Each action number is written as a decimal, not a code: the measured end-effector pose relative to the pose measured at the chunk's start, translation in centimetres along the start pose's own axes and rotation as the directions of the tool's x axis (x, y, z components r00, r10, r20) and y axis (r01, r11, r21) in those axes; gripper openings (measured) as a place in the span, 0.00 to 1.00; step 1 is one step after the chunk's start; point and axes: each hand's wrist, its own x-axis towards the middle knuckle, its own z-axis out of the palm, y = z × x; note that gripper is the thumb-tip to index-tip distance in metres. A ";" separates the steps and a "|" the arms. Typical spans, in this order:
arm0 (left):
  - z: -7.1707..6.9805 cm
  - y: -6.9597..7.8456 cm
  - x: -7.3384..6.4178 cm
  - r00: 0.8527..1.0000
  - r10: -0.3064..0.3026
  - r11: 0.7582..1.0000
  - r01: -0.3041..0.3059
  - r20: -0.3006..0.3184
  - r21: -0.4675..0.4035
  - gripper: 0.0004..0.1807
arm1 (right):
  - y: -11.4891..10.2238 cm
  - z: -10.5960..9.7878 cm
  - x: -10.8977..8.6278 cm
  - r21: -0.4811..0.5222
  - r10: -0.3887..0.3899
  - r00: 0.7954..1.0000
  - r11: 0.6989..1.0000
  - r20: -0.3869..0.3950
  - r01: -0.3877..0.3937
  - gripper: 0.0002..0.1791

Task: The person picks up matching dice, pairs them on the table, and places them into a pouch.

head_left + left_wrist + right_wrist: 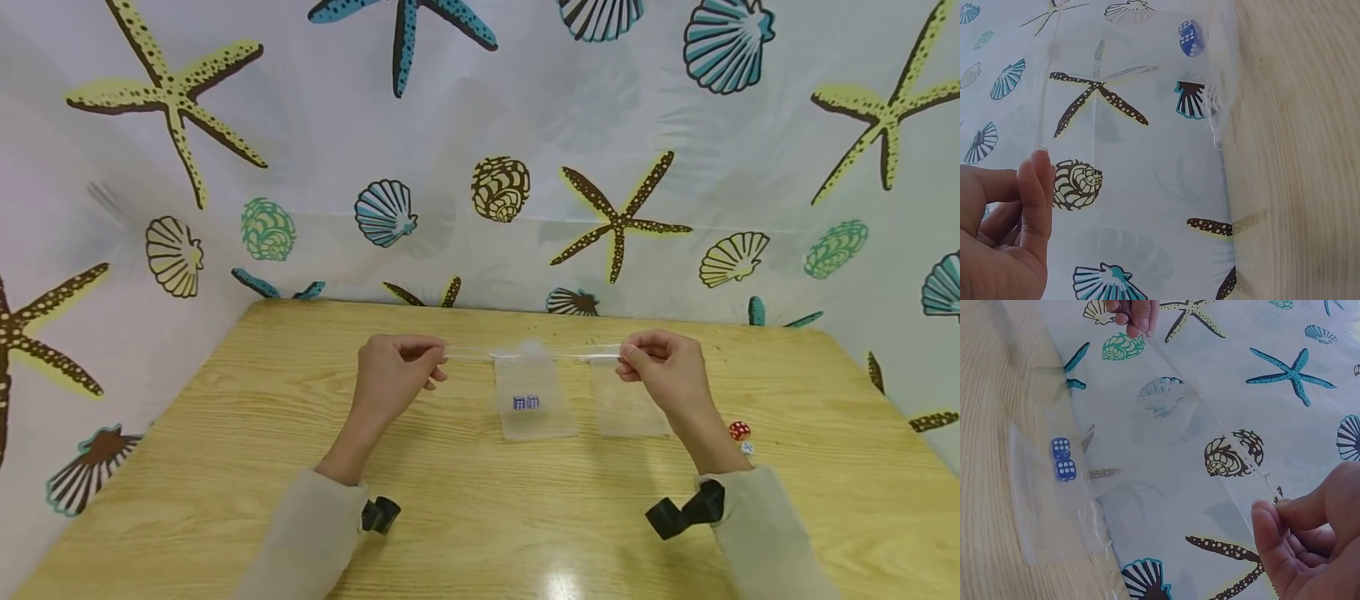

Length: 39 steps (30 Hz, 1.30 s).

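Left hand [397, 371] and right hand [663, 371] each pinch an end of a thin, clear drawstring [468, 353] between thumb and fingers. It is stretched taut and level between them. Midway along it, the gathered mouth of a translucent drawstring pouch [536, 423] overlaps the cord in the head view. Two blue dice [1062, 459] with white pips show through the pouch, side by side. A second translucent pouch [630, 408] is to the right, just short of the right hand. In the left wrist view, the cord [1049, 69] runs away from the left fingertips.
On the wooden table [480, 517], a red die [739, 431] and a small white die [747, 448] lie beside the right wrist. A white cloth [450, 125] printed with starfish and shells hangs behind and at both sides. Each wrist wears a black camera mount [381, 515].
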 end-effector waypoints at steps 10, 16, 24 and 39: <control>-3.6 -0.1 -0.4 0.998 0.034 0.997 -0.030 -0.045 0.070 0.11 | -0.5 2.9 -0.1 0.042 -0.032 0.996 0.999 0.089 0.029 0.07; -5.7 -0.1 -1.2 0.997 0.029 0.993 -0.020 -0.072 0.118 0.12 | -0.9 4.7 -0.1 0.027 -0.025 0.987 0.999 0.156 0.021 0.07; -7.0 -0.7 -1.5 0.995 -0.003 0.989 0.017 -0.097 0.145 0.13 | -1.2 6.4 0.3 -0.006 -0.056 0.977 0.998 0.206 0.059 0.07; -5.9 -3.0 1.9 0.988 -0.133 0.987 0.139 -0.076 0.077 0.13 | 0.4 9.3 3.2 -0.089 -0.150 0.969 0.981 0.196 0.170 0.06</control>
